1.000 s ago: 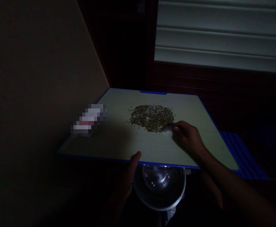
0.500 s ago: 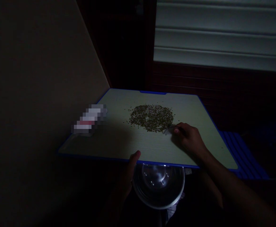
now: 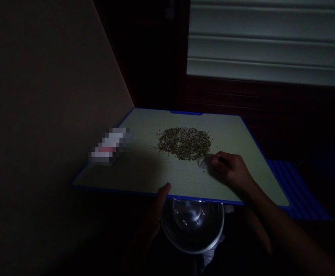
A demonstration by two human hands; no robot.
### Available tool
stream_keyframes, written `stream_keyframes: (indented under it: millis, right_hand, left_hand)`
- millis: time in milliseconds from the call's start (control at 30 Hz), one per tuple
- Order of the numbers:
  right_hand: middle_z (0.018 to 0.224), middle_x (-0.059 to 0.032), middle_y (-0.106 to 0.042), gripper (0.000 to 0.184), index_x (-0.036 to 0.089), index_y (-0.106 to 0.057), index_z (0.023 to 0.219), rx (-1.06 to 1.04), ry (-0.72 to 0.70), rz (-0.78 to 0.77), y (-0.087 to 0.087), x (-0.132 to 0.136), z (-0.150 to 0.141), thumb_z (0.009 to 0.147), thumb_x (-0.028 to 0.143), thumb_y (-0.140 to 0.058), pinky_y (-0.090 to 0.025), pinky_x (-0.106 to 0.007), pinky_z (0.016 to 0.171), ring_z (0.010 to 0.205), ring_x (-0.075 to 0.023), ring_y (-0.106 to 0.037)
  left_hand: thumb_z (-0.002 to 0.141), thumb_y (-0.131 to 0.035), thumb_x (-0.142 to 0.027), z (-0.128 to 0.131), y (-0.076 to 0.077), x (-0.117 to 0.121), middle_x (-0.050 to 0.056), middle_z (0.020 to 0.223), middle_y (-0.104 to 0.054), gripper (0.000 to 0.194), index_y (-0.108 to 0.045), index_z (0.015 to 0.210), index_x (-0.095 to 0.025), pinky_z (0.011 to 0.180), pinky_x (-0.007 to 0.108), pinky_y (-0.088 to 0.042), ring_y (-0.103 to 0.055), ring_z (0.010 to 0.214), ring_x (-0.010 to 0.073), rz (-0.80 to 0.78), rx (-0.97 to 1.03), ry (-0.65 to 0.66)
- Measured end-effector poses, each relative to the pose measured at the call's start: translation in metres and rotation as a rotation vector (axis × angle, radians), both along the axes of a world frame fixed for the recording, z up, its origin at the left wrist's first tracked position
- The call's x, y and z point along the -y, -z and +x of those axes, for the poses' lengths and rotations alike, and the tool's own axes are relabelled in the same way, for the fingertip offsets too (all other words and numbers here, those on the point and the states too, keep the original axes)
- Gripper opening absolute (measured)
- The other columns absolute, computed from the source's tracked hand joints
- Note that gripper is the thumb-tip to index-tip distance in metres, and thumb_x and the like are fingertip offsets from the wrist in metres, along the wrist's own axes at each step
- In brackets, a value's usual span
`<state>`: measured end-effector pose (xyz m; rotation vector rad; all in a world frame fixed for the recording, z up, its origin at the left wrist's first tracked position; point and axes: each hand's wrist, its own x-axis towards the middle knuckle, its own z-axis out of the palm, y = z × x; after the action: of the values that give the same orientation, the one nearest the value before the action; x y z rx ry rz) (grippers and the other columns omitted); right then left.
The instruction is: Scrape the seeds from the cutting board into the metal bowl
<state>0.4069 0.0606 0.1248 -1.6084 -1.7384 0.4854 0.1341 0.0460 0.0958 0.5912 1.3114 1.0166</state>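
Observation:
A pale board with a blue rim (image 3: 133, 168) carries a spread of small greenish-brown seeds or grains (image 3: 184, 142). My right hand (image 3: 232, 166) is closed around what looks like a small spoon (image 3: 203, 163); its pale tip rests at the lower right edge of the seeds. At the board's near edge, the thumb of my left hand (image 3: 160, 201) lies on top, while the other fingers are mostly hidden below in the dark. Beneath that edge sits a shiny metal bowl (image 3: 194, 245), just right of my left hand, partly covered by the board.
A blurred-out white and red item (image 3: 110, 147) lies at the board's left side. A wall or panel (image 3: 55, 76) rises on the left. Blue striped fabric (image 3: 293, 188) is to the right, and a pale slatted shutter (image 3: 267, 42) stands behind. The light is dim.
My right hand has shifted slightly down and right, drawing the spoon's tip a little away from the seeds. A stray seed now lies just below the tip. My left hand stays put.

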Motion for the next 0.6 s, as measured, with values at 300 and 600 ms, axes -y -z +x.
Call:
stream_keyframes:
  millis: [300, 600]
  right_hand:
    - [0.062, -0.0008, -0.063, 0.033, 0.016, -0.067, 0.076, -0.027, -0.102, -0.057, -0.003, 0.003, -0.004, 0.094, 0.043, -0.057, -0.035, -0.027, 0.053, 0.055, -0.0142, -0.052]
    - [0.072, -0.001, -0.062, 0.028, 0.018, -0.07, 0.078, -0.094, -0.373, -0.048, -0.008, 0.007, -0.014, 0.095, 0.037, -0.059, -0.041, -0.026, 0.059, 0.064, -0.0134, -0.054]
  left_hand:
    - [0.075, -0.08, -0.04, -0.001, 0.008, -0.002, 0.007, 0.11, -0.077, 0.023, -0.075, 0.093, -0.026, 0.111, 0.044, -0.043, -0.062, 0.125, 0.0331, -0.018, 0.0, -0.006]
    - [0.075, -0.081, -0.043, -0.003, 0.009, -0.001, 0.01, 0.11, -0.077, 0.028, -0.075, 0.093, -0.023, 0.112, 0.044, -0.042, -0.062, 0.126, 0.0338, -0.05, -0.039, 0.009]
